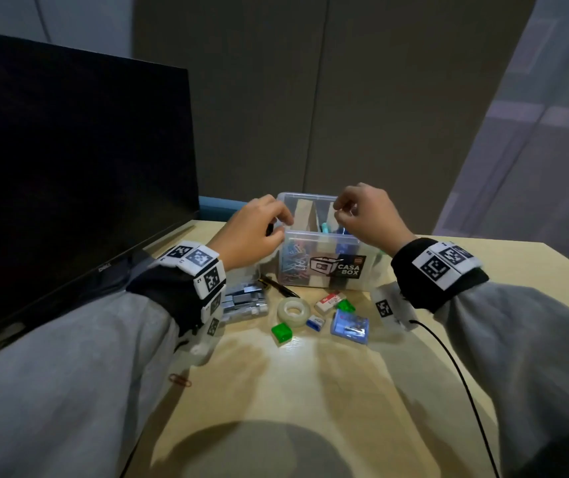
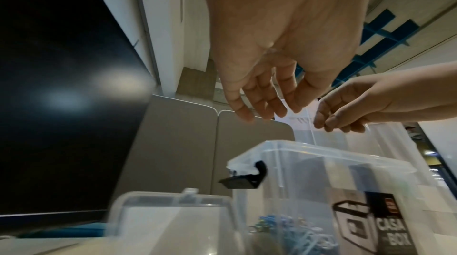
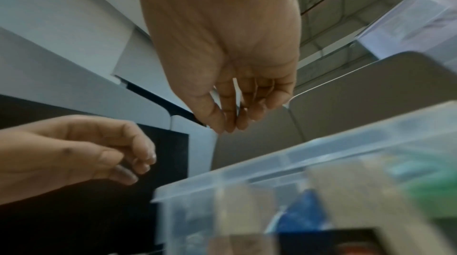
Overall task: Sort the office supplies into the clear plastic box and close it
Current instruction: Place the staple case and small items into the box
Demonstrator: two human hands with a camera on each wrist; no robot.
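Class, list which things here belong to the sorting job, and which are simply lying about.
Belonging to the job:
clear plastic box
roll of tape
green sharpener
eraser
staple strips
pen
paper clip

Just lying about:
monitor
black cable

Left hand (image 2: 284,44) and right hand (image 2: 356,105) above the open clear plastic box (image 2: 309,181).

The clear plastic box (image 1: 327,267) stood upright and open on the table, a black "CASA BOX" label on its front. Coloured paper clips (image 1: 291,262) lay inside at its left. Before it lay a tape roll (image 1: 294,312), green sharpeners (image 1: 281,332), an eraser (image 1: 329,301) and staples (image 1: 245,301).
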